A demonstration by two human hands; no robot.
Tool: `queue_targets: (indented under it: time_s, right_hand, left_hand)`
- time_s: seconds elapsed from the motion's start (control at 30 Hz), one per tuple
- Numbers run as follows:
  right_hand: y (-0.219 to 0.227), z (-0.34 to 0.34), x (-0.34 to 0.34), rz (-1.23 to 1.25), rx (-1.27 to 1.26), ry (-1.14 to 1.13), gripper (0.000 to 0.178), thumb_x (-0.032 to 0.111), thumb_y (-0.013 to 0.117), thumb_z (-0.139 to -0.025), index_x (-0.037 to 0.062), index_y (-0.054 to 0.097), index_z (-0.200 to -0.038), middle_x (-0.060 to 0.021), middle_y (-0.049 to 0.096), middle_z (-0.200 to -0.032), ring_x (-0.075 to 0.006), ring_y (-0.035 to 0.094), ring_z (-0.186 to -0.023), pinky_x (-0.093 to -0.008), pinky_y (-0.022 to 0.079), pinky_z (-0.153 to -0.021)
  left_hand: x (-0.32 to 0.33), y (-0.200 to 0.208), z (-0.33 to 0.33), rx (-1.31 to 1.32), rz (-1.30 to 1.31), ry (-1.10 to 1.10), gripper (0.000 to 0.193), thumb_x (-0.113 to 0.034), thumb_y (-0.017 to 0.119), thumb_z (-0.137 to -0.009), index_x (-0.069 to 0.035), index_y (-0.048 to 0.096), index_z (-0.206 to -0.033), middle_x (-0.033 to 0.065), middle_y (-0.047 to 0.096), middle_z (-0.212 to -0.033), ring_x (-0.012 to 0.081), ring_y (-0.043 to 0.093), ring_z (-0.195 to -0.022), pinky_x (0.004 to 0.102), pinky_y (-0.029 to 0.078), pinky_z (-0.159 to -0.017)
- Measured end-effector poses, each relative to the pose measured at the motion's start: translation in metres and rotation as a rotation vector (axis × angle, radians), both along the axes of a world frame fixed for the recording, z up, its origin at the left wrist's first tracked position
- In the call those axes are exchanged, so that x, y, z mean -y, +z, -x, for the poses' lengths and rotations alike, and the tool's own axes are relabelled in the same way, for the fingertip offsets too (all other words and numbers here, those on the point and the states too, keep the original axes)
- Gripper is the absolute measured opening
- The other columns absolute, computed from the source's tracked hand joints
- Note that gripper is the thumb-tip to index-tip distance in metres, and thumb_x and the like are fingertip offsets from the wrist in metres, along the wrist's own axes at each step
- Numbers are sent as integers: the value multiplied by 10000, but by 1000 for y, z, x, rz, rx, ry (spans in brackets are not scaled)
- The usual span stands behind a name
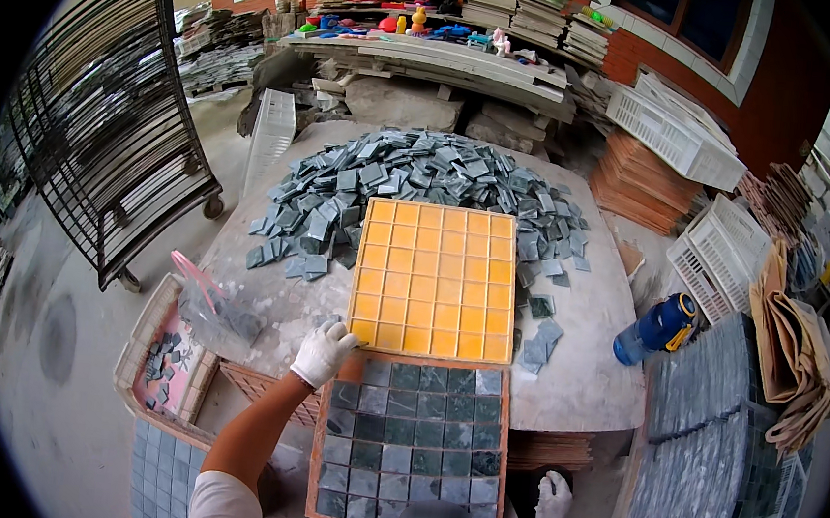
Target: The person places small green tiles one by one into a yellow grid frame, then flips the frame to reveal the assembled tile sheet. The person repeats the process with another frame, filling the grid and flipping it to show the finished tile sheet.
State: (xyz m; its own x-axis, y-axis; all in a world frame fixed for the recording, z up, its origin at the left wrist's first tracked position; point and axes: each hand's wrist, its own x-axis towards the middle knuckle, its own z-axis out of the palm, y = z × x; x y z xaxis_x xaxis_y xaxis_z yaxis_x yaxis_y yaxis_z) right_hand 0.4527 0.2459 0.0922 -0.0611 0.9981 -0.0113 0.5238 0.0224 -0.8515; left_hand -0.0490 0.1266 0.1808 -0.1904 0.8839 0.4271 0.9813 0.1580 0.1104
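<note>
A yellow grid tray (436, 281) with raised ribs lies on the grey worktable, its square cells bare. My left hand (325, 353), in a white glove, is closed at the tray's lower left corner, fingertips on its edge; a small dark sliver shows by the fingertips. Directly below, touching the tray's near edge, is a frame (414, 444) filled with rows of dark green and grey stone tiles. Down at the right, beside my body, my gloved right hand (553, 498) has its fingers curled in; whatever is in them is hidden. Beyond the tray rises a heap of loose tiles (422, 173).
Left of the frame stand a tray of tile chips (165, 375) and a clear plastic bag (218, 309). A blue water bottle (654, 329) is at the table's right edge, near stacked tile sheets (690, 441). White crates (678, 129) and a black wheeled rack (116, 124) flank the table.
</note>
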Motion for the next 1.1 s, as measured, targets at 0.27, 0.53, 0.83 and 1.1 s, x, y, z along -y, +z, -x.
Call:
queue_targets:
  time_s: [0.27,0.53,0.83,1.1]
  right_hand:
    - [20,10,7,-161,201,170,205,126,631,-798,-13,649,-947,-157,657,-960,-292,623,-910,-363,476,-845]
    - [20,7,10,-241,218,224,180,137,630,-791,6,641,-915,-144,657,-958,-303,620,-910,-382,486,-839]
    - [16,9,8,-224,254,244,193,129,638,-789,3,637,-935,-147,652,-980,-310,609,-933,-390,476,-851]
    - [20,10,9,-257,249,260,180,137,635,-793,8,645,-918,-153,654,-957,-317,621,-897,-391,492,-819]
  left_hand:
    - [31,-6,-16,109,55,-101,262,-159,668,-702,-129,604,-954,74,570,-947,283,561,-914,399,478,-772]
    - [23,-7,-8,290,134,-2,355,-125,664,-712,-95,611,-1061,115,569,-1080,327,535,-1002,415,457,-843]
    - [23,7,-19,276,246,66,362,-218,641,-760,-66,588,-1085,113,550,-1097,318,504,-1070,456,400,-912]
    - [19,-27,-81,111,378,182,847,-604,445,-845,18,285,-1397,207,293,-1453,352,233,-1368,504,119,-1111]
